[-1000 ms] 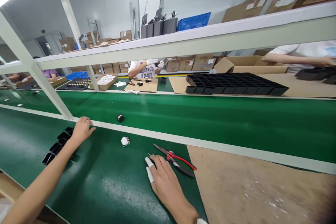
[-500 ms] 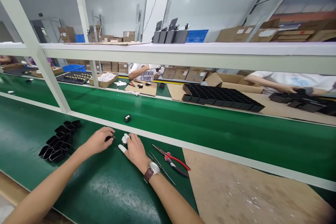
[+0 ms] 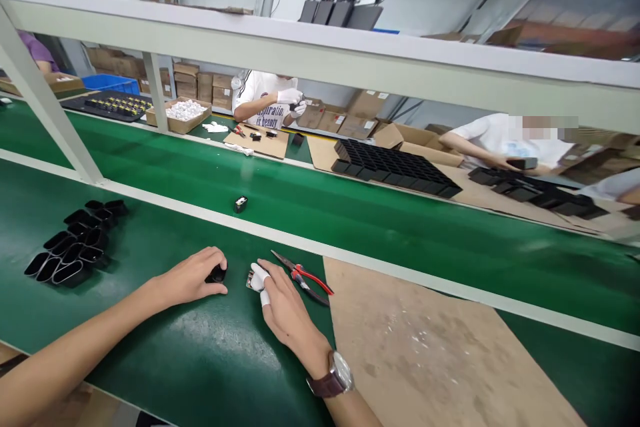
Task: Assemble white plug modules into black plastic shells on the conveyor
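My left hand (image 3: 193, 277) is closed around a small black casing (image 3: 217, 275), low over the green bench. Opposite it, my right hand (image 3: 286, 303) wears white finger cots and a wrist watch. Its fingers pinch a small pale part (image 3: 250, 278) with a metallic edge; the finger cots cover most of it. A gap separates the two hands. Just beyond the right hand lie long-nose pliers (image 3: 303, 275) with red and black handles. Left of my left hand stands a cluster of several black oval casings (image 3: 75, 243), their open ends upward.
A brown board (image 3: 425, 347) lies to the right. Past a white rail (image 3: 200, 210), a small black unit (image 3: 241, 203) with a white top sits on the green belt (image 3: 320, 207). Co-workers handle parts across it, near a black grid of casings (image 3: 395, 167). A shelf beam (image 3: 320, 47) crosses above.
The view has shifted right and tilted down. My left hand has turned, showing more of the black casing. My right hand still pinches the pale part and now covers where the thin metal tools lay.
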Tool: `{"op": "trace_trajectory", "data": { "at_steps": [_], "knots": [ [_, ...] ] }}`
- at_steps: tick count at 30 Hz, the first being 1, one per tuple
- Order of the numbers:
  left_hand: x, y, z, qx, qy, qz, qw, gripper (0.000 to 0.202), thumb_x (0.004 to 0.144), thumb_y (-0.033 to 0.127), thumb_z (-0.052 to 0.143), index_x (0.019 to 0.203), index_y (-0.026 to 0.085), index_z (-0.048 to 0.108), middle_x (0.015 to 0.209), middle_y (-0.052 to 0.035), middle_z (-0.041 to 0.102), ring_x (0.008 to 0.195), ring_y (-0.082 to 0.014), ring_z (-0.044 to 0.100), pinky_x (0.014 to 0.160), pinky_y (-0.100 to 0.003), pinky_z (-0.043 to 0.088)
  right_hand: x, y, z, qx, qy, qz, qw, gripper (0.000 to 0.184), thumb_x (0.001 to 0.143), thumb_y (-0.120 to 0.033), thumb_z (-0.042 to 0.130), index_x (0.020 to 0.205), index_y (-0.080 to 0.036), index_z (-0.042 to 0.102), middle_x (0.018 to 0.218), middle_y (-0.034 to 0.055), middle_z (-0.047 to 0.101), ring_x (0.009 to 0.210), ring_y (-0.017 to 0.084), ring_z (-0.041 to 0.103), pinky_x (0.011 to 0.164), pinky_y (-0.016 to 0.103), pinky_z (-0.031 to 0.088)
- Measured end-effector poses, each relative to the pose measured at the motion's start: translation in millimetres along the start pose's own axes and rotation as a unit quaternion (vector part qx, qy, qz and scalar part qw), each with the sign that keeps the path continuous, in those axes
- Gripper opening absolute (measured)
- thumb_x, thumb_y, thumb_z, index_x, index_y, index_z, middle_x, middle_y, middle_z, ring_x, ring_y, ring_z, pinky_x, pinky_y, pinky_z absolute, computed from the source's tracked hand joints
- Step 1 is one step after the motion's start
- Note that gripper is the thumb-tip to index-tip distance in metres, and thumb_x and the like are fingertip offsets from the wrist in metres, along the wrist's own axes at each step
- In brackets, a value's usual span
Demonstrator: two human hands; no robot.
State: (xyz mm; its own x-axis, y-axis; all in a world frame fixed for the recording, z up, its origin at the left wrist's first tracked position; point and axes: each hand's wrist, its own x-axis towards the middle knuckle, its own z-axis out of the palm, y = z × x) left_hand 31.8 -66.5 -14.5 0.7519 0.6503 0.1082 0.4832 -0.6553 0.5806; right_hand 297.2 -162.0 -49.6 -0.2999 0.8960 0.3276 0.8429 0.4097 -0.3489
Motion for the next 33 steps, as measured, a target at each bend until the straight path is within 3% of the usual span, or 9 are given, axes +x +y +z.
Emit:
{"op": "trace_trajectory", "data": {
  "at_steps": [3,6,13,17,21,27,33],
  "knots": [
    [7,6,14.7,-0.025,0.003,-0.021,0.999,0.041,0.089,0.042,0.081,0.118,0.024,0.058,0.111,-0.0050,0.067,0.093,-0.0238,0.068,0.079,-0.036,0.057,-5,-9,0,-0.048,0.020,0.023,0.998,0.039,0.100,-0.013,0.053,0.137,-0.013,0.060,0.147,0.0194,0.057,0.133,0.032,0.057,0.110,0.052,0.054],
    [6,2,29.8,-0.039,0.022,-0.030,0.999,0.057,0.088,0.046,0.082,0.133,0.026,0.054,0.121,-0.0078,0.066,0.100,-0.0262,0.068,0.085,-0.039,0.059,-10,-12,3,-0.090,0.031,0.015,0.995,0.031,0.104,-0.021,0.055,0.134,-0.014,0.064,0.143,0.0203,0.058,0.131,0.035,0.056,0.104,0.053,0.056],
    [-5,-13,40.4,-0.073,0.051,-0.002,0.996,0.084,0.088,0.044,0.084,0.156,0.035,0.036,0.140,-0.0105,0.061,0.125,-0.0296,0.063,0.105,-0.046,0.056,-12,-3,9,-0.061,0.074,0.027,0.995,0.043,0.103,-0.015,0.049,0.146,-0.014,0.051,0.126,0.0171,0.067,0.119,0.032,0.060,0.094,0.050,0.058],
    [-5,-12,37.8,-0.087,0.034,-0.008,0.996,0.086,0.088,0.040,0.084,0.158,0.034,0.034,0.147,-0.0109,0.059,0.134,-0.0301,0.061,0.113,-0.048,0.052,-7,-6,8,-0.022,0.117,0.029,0.992,0.037,0.102,-0.014,0.049,0.139,-0.017,0.054,0.117,0.0147,0.068,0.110,0.031,0.063,0.091,0.050,0.058],
    [-6,-9,40.1,-0.101,0.026,-0.011,0.995,0.075,0.097,0.032,0.073,0.159,0.035,0.032,0.148,-0.0083,0.063,0.135,-0.0276,0.062,0.115,-0.047,0.052,-5,-18,0,0.059,0.178,0.007,0.982,0.045,0.099,-0.012,0.055,0.142,-0.022,0.050,0.118,0.0117,0.067,0.113,0.028,0.063,0.097,0.050,0.058],
    [-9,-2,42.5,-0.077,0.027,0.056,0.995,0.077,0.101,0.021,0.064,0.165,0.035,0.023,0.150,-0.0084,0.062,0.140,-0.0266,0.056,0.115,-0.047,0.050,-8,-30,-4,0.069,0.178,-0.052,0.980,0.053,0.094,-0.005,0.061,0.144,-0.022,0.051,0.126,0.0137,0.065,0.119,0.030,0.061,0.097,0.051,0.059],
    [-9,-2,43.5,-0.042,0.039,0.068,0.996,0.082,0.100,0.016,0.062,0.167,0.035,0.019,0.151,-0.0094,0.062,0.139,-0.0281,0.055,0.114,-0.049,0.050,-8,-32,0,0.026,0.165,-0.049,0.985,0.062,0.097,-0.010,0.059,0.156,-0.021,0.040,0.122,0.0133,0.069,0.115,0.030,0.064,0.093,0.049,0.061]
  ]
}}
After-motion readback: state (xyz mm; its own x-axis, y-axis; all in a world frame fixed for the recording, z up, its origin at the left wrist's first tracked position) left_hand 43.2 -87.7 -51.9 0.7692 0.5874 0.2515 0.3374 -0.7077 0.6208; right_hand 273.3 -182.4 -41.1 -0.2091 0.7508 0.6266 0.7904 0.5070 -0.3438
